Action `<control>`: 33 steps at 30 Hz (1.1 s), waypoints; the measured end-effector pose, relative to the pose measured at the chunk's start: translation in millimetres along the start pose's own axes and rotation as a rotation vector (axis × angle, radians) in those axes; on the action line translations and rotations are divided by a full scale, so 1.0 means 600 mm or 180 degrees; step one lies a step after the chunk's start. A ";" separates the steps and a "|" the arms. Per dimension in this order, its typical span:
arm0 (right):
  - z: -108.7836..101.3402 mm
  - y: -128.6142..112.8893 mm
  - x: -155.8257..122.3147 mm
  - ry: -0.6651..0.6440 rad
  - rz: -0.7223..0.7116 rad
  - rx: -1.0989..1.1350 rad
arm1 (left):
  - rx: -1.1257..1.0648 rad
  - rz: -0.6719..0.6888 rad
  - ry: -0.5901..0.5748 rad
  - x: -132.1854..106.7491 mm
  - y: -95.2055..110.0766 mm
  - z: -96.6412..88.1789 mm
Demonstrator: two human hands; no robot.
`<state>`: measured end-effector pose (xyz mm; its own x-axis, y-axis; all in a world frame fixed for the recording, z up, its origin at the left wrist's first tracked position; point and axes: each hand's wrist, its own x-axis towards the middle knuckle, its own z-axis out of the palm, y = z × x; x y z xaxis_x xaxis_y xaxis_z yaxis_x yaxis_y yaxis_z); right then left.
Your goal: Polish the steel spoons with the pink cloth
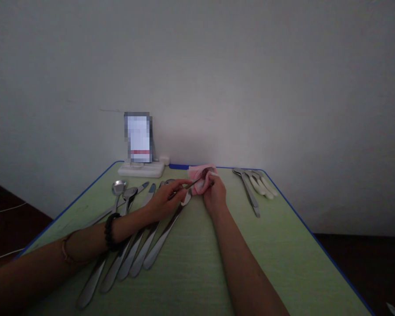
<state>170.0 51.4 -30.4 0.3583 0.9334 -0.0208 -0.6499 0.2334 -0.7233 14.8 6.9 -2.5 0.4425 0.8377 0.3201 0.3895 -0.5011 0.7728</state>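
My left hand (166, 198) pinches the handle of a metal spoon (197, 180), fingers closed round it. The spoon's bowl end lies inside a pink cloth (197, 177). My right hand (213, 192) is closed on that cloth and wraps it round the spoon's bowl. Both hands are above the far middle of a green table (276, 245). A dark bead bracelet (109, 231) sits on my left wrist. Under my left forearm lie several long metal spoons and knives (141, 245) in a row.
A second small group of cutlery (255, 186) lies at the far right of the table. A white stand (141, 169) with an upright blurred card stands at the back against the wall. The table has a blue edge (329, 259).
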 end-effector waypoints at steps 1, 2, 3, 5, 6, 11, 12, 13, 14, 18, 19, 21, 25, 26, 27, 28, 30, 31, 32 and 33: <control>0.001 0.000 0.000 -0.0034 0.0067 0.0072 | 0.0015 0.0014 0.0000 0.000 0.000 0.000; 0.002 -0.001 -0.001 -0.0049 0.0159 0.0161 | 0.0030 0.0027 0.0004 -0.001 -0.001 0.000; 0.003 -0.001 -0.002 -0.0050 0.0233 0.0234 | 0.0049 0.0043 0.0003 -0.001 -0.002 -0.001; 0.005 -0.001 -0.004 -0.0027 0.0261 0.0240 | 0.0094 0.0074 0.0003 -0.002 -0.004 -0.001; 0.005 -0.001 -0.005 0.0029 0.0263 0.0226 | 0.0113 0.0089 -0.0008 -0.002 -0.005 -0.001; 0.005 -0.002 -0.008 0.0179 0.0171 0.0117 | 0.0020 0.0112 -0.0071 -0.005 -0.007 0.000; 0.005 -0.002 -0.008 0.0157 0.0179 0.0093 | -0.0016 0.0123 -0.0074 -0.005 -0.007 0.000; 0.004 -0.002 -0.009 0.0141 0.0197 0.0062 | -0.0039 0.0140 -0.0072 -0.005 -0.007 0.000; 0.004 -0.003 -0.009 0.0128 0.0220 0.0025 | -0.0046 0.0158 -0.0076 -0.005 -0.007 0.001; 0.003 -0.003 -0.011 0.0089 0.0237 -0.0112 | -0.0060 0.0194 -0.0097 -0.005 -0.008 0.000; 0.003 -0.003 -0.011 0.0067 0.0238 -0.0149 | -0.0073 0.0193 -0.0095 -0.004 -0.008 -0.001; 0.002 -0.003 -0.012 0.0015 0.0238 -0.0215 | -0.0094 0.0210 -0.0094 -0.004 -0.008 -0.002; 0.003 -0.004 -0.014 -0.0053 0.0270 -0.0232 | -0.0117 0.0283 -0.0164 -0.004 -0.006 -0.003; 0.004 -0.005 -0.015 -0.0042 0.0275 -0.0227 | -0.0118 0.0287 -0.0184 -0.004 -0.006 -0.003; 0.005 -0.005 -0.015 -0.0025 0.0273 -0.0223 | -0.0111 0.0290 -0.0203 -0.005 -0.005 -0.003; 0.005 -0.006 -0.015 -0.0012 0.0272 -0.0220 | -0.0097 0.0296 -0.0226 -0.005 -0.005 -0.003; 0.006 -0.007 -0.016 -0.0013 0.0279 -0.0212 | -0.0061 0.0311 -0.0276 -0.006 -0.005 -0.003; 0.007 -0.007 -0.017 -0.0029 0.0286 -0.0215 | -0.0044 0.0313 -0.0287 -0.006 -0.006 -0.003; 0.007 -0.007 -0.017 -0.0049 0.0286 -0.0226 | -0.0031 0.0311 -0.0287 -0.006 -0.005 -0.003; 0.007 -0.007 -0.018 -0.0074 0.0280 -0.0244 | -0.0023 0.0304 -0.0276 -0.006 -0.005 -0.002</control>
<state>166.2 41.7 -24.1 0.2860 0.9556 -0.0711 -0.6246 0.1296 -0.7701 10.8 5.7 -5.3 0.5456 0.7642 0.3440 0.3365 -0.5757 0.7452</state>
